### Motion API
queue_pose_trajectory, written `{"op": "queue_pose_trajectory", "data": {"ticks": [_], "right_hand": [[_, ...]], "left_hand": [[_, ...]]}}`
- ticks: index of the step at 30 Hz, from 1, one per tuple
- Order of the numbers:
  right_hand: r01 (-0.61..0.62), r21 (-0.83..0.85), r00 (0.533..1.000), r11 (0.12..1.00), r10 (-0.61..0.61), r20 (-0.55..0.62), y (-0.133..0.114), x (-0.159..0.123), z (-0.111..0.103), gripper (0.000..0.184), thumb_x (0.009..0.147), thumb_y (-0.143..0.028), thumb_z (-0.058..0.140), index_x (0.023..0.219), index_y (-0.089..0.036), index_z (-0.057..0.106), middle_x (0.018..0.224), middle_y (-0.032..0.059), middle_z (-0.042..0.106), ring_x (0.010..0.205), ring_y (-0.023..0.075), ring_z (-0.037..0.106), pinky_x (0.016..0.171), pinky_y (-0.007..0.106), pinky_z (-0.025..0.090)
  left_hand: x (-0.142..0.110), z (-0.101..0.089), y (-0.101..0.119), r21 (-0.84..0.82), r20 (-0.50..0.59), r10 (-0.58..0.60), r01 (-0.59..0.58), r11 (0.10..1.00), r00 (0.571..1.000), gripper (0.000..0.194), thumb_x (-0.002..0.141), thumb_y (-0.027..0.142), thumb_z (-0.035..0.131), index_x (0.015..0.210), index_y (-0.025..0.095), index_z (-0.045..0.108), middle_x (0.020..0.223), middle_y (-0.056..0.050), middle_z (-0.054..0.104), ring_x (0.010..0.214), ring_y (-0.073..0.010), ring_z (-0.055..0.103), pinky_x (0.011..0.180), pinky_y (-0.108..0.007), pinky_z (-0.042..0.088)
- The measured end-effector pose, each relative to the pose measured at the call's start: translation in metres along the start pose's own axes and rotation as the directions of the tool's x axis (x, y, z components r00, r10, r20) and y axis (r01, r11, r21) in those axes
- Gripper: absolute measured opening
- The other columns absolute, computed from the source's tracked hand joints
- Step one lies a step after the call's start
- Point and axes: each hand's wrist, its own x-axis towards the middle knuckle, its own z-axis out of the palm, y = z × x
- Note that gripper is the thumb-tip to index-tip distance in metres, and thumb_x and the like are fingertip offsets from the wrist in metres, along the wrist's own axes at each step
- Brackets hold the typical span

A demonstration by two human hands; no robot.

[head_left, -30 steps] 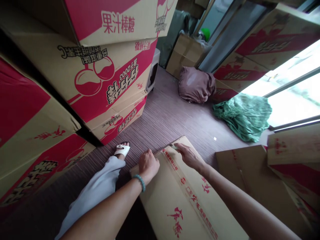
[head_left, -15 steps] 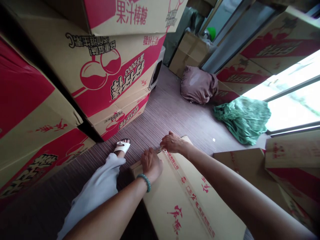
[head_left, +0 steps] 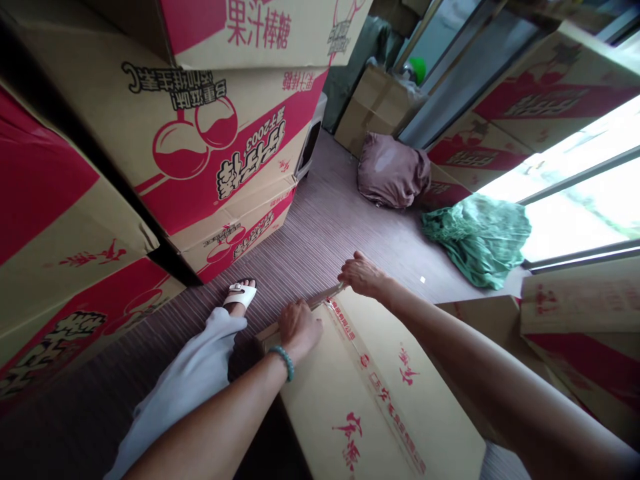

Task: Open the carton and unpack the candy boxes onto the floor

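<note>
In front of me lies a cardboard box (head_left: pixel 325 393) with red lettering and printed clear tape (head_left: pixel 373 377) along its top seam. My left hand (head_left: pixel 300 328), with a green bead bracelet (head_left: pixel 283 361) at the wrist, has its fingers curled over the far edge of the box, left of the tape. Farther right along that edge, my right hand (head_left: pixel 365 275) is closed on the box edge, its fingertips hidden. A narrow pale strip of the edge shows between the two hands.
Large printed cartons (head_left: pixel 200 140) are stacked at the left. A brown cloth bundle (head_left: pixel 393 170) and a green sack (head_left: pixel 480 237) lie on the floor beyond. More boxes (head_left: pixel 580 333) stand at the right, below a bright window. My sandalled foot (head_left: pixel 241 293) is left of the box.
My right hand has moved right along the far edge, widening the gap from my left hand. More of the edge strip shows between them. The whole view has shifted slightly.
</note>
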Motion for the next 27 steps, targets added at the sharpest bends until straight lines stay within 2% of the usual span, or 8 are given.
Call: {"op": "queue_pose_trajectory", "data": {"ticks": [2, 4, 7, 10, 17, 22, 24, 27], "right_hand": [[-0.002, 0.027, 1.0, 1.0, 0.002, -0.016, -0.003, 0.001, -0.003, 0.021, 0.089, -0.019, 0.05, 0.083, -0.021, 0.071, 0.08, 0.0066, 0.069, 0.087, 0.0195, 0.055, 0.082, 0.039, 0.021], [-0.007, 0.021, 1.0, 1.0, 0.007, 0.022, -0.007, 0.003, -0.005, 0.021, 0.088, -0.018, 0.05, 0.084, -0.02, 0.071, 0.084, 0.0074, 0.07, 0.09, 0.0203, 0.056, 0.082, 0.039, 0.021], [-0.042, 0.009, 0.989, 0.999, 0.04, 0.141, -0.009, 0.003, -0.005, 0.024, 0.087, -0.015, 0.049, 0.09, -0.021, 0.072, 0.09, 0.0076, 0.072, 0.093, 0.0205, 0.058, 0.083, 0.039, 0.021], [-0.084, 0.012, 0.981, 0.996, 0.081, 0.179, -0.006, -0.001, -0.004, 0.028, 0.088, -0.015, 0.047, 0.098, -0.022, 0.072, 0.095, 0.0083, 0.074, 0.096, 0.0208, 0.06, 0.084, 0.039, 0.021], [-0.157, -0.013, 0.974, 0.988, 0.157, 0.163, -0.012, -0.009, -0.001, 0.028, 0.088, -0.012, 0.045, 0.095, -0.019, 0.071, 0.093, 0.0096, 0.074, 0.093, 0.0215, 0.063, 0.091, 0.04, 0.021], [-0.195, 0.058, 0.964, 0.979, 0.18, 0.196, -0.001, -0.019, 0.005, 0.032, 0.087, -0.009, 0.045, 0.104, -0.021, 0.07, 0.096, 0.0083, 0.074, 0.099, 0.0205, 0.063, 0.094, 0.04, 0.022], [-0.253, 0.055, 0.952, 0.966, 0.239, 0.19, 0.007, -0.025, 0.004, 0.031, 0.088, -0.009, 0.045, 0.101, -0.02, 0.07, 0.097, 0.0096, 0.073, 0.1, 0.0214, 0.062, 0.094, 0.04, 0.023], [-0.431, 0.098, 0.893, 0.897, 0.409, 0.188, 0.006, -0.029, 0.0, 0.029, 0.09, -0.013, 0.042, 0.101, -0.019, 0.069, 0.096, 0.0115, 0.072, 0.093, 0.0225, 0.064, 0.086, 0.037, 0.032]], "left_hand": [[0.0, 0.0, 0.0, 0.026, 0.041, 0.016, -0.017, 1.0, 0.999, 0.037, 0.075, 0.034, 0.058, 0.099, 0.009, 0.07, 0.108, -0.021, 0.069, 0.11, -0.0328, 0.061, 0.091, -0.038, 0.046], [0.001, 0.001, -0.001, 0.034, 0.053, 0.022, -0.024, 0.999, 0.998, 0.036, 0.074, 0.035, 0.058, 0.098, 0.012, 0.072, 0.11, -0.02, 0.068, 0.113, -0.0332, 0.059, 0.093, -0.039, 0.045], [0.0, 0.006, -0.001, 0.013, 0.015, 0.015, -0.015, 1.0, 1.0, 0.038, 0.072, 0.034, 0.059, 0.103, 0.015, 0.071, 0.114, -0.018, 0.066, 0.116, -0.0319, 0.056, 0.097, -0.04, 0.043], [-0.001, 0.01, -0.001, 0.011, -0.021, 0.022, -0.022, 1.0, 1.0, 0.036, 0.074, 0.033, 0.058, 0.103, 0.017, 0.07, 0.116, -0.015, 0.064, 0.118, -0.0304, 0.054, 0.101, -0.04, 0.039], [-0.003, 0.007, 0.001, 0.027, -0.01, 0.067, -0.067, 0.997, 0.998, 0.034, 0.077, 0.027, 0.052, 0.102, 0.011, 0.068, 0.111, -0.016, 0.066, 0.111, -0.0262, 0.058, 0.098, -0.033, 0.041], [-0.006, 0.005, 0.005, 0.009, 0.001, 0.074, -0.074, 0.997, 0.997, 0.037, 0.078, 0.026, 0.05, 0.105, 0.006, 0.066, 0.113, -0.021, 0.064, 0.114, -0.0288, 0.057, 0.1, -0.035, 0.04], [-0.007, 0.005, 0.006, -0.008, 0.01, 0.067, -0.066, 0.998, 0.998, 0.038, 0.078, 0.027, 0.051, 0.106, 0.006, 0.066, 0.114, -0.021, 0.064, 0.114, -0.0297, 0.057, 0.1, -0.036, 0.04], [-0.007, 0.007, 0.006, -0.033, 0.018, 0.05, -0.05, 0.998, 0.999, 0.039, 0.078, 0.03, 0.052, 0.107, 0.007, 0.066, 0.117, -0.021, 0.063, 0.117, -0.0316, 0.055, 0.101, -0.038, 0.039]]}}
